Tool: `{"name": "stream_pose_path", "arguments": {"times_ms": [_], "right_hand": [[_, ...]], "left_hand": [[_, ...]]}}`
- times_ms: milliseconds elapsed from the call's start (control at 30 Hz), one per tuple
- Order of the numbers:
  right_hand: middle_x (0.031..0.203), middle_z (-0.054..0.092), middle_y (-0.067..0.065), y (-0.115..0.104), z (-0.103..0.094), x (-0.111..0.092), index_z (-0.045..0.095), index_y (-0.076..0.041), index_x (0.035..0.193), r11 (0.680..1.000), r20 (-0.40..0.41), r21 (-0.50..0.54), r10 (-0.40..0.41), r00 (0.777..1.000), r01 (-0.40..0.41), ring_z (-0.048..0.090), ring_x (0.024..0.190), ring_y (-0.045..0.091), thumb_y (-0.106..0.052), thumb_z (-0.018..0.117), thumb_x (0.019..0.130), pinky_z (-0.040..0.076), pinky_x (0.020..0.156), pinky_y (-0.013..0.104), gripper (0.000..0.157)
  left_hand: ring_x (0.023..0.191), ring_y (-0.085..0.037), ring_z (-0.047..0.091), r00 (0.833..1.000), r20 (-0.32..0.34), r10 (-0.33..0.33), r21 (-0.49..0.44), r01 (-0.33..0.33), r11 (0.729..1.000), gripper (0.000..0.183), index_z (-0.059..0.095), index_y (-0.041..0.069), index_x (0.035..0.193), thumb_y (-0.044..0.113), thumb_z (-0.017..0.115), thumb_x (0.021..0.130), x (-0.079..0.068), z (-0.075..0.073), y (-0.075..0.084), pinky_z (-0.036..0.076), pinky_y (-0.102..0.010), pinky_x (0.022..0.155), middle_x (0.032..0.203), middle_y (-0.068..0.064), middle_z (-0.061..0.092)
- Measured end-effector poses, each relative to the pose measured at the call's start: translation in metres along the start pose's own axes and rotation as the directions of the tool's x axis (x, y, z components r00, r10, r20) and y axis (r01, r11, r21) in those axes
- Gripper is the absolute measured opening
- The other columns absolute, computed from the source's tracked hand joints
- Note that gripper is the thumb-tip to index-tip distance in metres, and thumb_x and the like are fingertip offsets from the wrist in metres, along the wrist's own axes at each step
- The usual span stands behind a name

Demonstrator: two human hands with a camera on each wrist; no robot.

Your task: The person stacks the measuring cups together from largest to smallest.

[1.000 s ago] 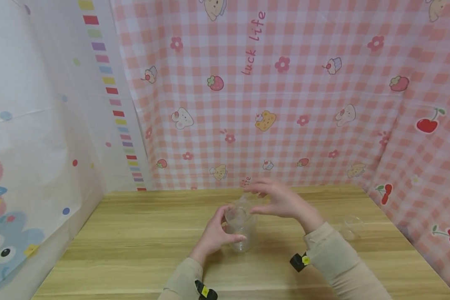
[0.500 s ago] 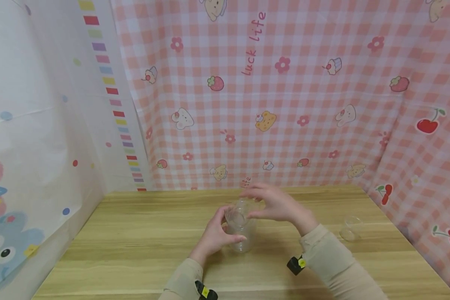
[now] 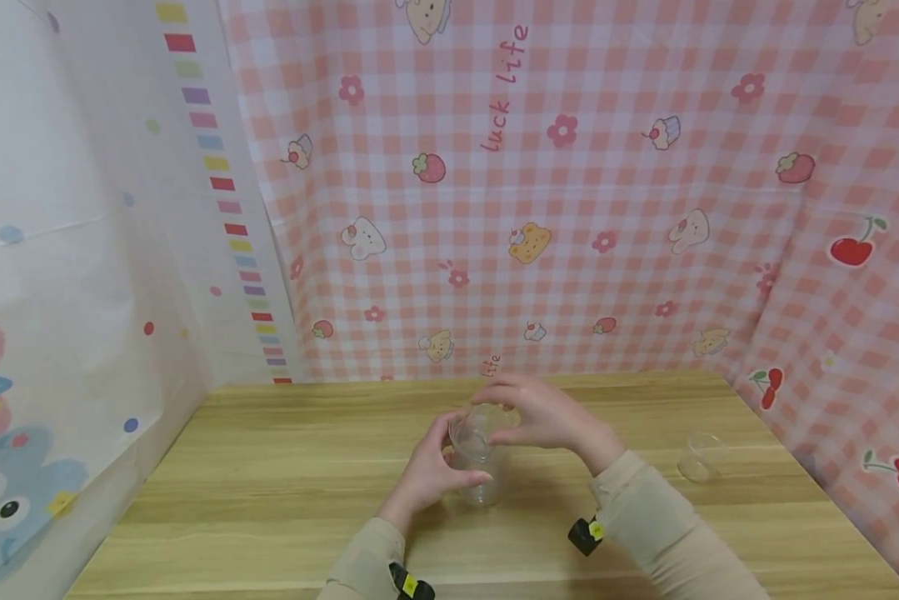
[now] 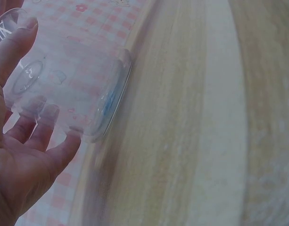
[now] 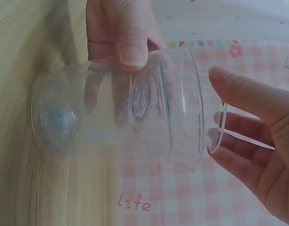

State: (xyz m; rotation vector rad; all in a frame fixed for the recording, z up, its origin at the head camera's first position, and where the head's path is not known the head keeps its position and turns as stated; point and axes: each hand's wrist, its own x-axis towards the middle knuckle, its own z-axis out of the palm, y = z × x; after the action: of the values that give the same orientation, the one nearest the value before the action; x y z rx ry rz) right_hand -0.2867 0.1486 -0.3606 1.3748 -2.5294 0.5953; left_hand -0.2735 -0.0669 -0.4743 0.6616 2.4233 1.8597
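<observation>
Over wood, left grip spans outer cup, right grip inner cup.

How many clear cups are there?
At least 3: the big cup in the left hand, a smaller cup in the right hand, another cup on the table's right. More may hide inside.

Right above left, both holding

The left forearm and the right forearm, both sleeved, angle inward and forward. The left grip sits lower, fingers curled in a hold, thumb pointing to the person's right. The right grip sits higher, pinching between arched fingers and lower thumb, its fingertips pointing leftward.
</observation>
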Motion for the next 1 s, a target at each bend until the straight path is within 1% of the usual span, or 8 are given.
{"name": "stream_pose_path", "arguments": {"times_ms": [200,333,433,600,667,767,867,1000], "right_hand": [[0.119,0.065,0.006,-0.001,0.003,0.000,0.067,-0.006,0.122,1.000,0.008,-0.016,-0.007,1.000,0.008,0.061,0.103,0.019,-0.021,0.086,0.078,0.055,0.081,0.029,0.050],[0.118,0.065,0.005,-0.002,0.005,0.001,0.068,-0.006,0.121,1.000,0.019,-0.020,-0.005,1.000,0.005,0.062,0.105,0.020,-0.020,0.086,0.078,0.055,0.084,0.033,0.048],[0.118,0.065,0.004,-0.002,0.007,0.001,0.068,-0.006,0.121,1.000,0.030,-0.020,0.004,1.000,-0.004,0.062,0.107,0.021,-0.020,0.086,0.078,0.054,0.089,0.038,0.048],[0.119,0.065,0.003,-0.001,0.011,0.002,0.068,-0.008,0.122,0.999,0.057,-0.028,0.026,0.998,-0.024,0.061,0.110,0.020,-0.021,0.087,0.077,0.052,0.094,0.039,0.050],[0.119,0.065,0.003,-0.001,0.012,0.003,0.068,-0.009,0.123,0.999,0.068,-0.033,0.037,0.997,-0.034,0.061,0.110,0.020,-0.022,0.087,0.077,0.052,0.093,0.039,0.050],[0.120,0.065,0.003,-0.001,0.012,0.003,0.068,-0.010,0.123,0.998,0.080,-0.041,0.043,0.996,-0.040,0.061,0.110,0.020,-0.022,0.087,0.077,0.052,0.093,0.039,0.051],[0.120,0.065,0.003,-0.002,0.012,0.003,0.068,-0.010,0.124,0.998,0.088,-0.051,0.045,0.995,-0.040,0.061,0.110,0.020,-0.022,0.087,0.077,0.052,0.093,0.039,0.051],[0.119,0.065,0.004,-0.003,0.012,0.004,0.068,-0.010,0.123,0.997,0.091,-0.063,0.044,0.995,-0.038,0.061,0.109,0.021,-0.023,0.087,0.077,0.053,0.092,0.040,0.052]], "left_hand": [[0.135,-0.035,0.042,1.000,-0.003,0.003,-0.011,-0.003,1.000,0.089,0.039,0.009,0.146,0.012,0.089,0.073,-0.001,0.001,-0.001,0.040,-0.052,0.107,0.148,-0.013,0.042],[0.134,-0.036,0.042,1.000,-0.006,-0.002,-0.017,0.002,1.000,0.088,0.038,0.007,0.146,0.007,0.088,0.073,-0.001,0.001,0.001,0.040,-0.053,0.106,0.147,-0.015,0.042],[0.133,-0.039,0.042,1.000,-0.006,0.002,-0.022,-0.002,1.000,0.086,0.038,0.002,0.145,0.004,0.087,0.073,-0.005,0.001,0.013,0.041,-0.054,0.105,0.146,-0.019,0.042],[0.131,-0.040,0.044,1.000,0.003,-0.004,-0.030,0.004,1.000,0.080,0.040,-0.002,0.141,0.001,0.085,0.075,-0.012,-0.002,0.037,0.042,-0.054,0.104,0.142,-0.021,0.045],[0.132,-0.040,0.044,1.000,0.004,-0.012,-0.029,0.012,0.999,0.079,0.040,-0.002,0.141,0.001,0.085,0.075,-0.013,-0.002,0.040,0.042,-0.054,0.105,0.141,-0.020,0.046],[0.131,-0.041,0.044,1.000,0.003,-0.006,-0.032,0.006,0.999,0.080,0.040,-0.002,0.140,0.002,0.085,0.075,-0.012,-0.002,0.038,0.043,-0.054,0.104,0.141,-0.020,0.046],[0.131,-0.040,0.044,1.000,0.000,-0.001,-0.034,0.001,0.999,0.082,0.040,0.000,0.142,0.002,0.086,0.074,-0.008,0.000,0.024,0.043,-0.055,0.103,0.142,-0.020,0.046],[0.131,-0.037,0.044,1.000,-0.003,-0.004,-0.019,0.004,1.000,0.085,0.039,0.005,0.143,0.005,0.087,0.074,-0.002,0.001,0.005,0.044,-0.053,0.103,0.143,-0.016,0.045]]}}
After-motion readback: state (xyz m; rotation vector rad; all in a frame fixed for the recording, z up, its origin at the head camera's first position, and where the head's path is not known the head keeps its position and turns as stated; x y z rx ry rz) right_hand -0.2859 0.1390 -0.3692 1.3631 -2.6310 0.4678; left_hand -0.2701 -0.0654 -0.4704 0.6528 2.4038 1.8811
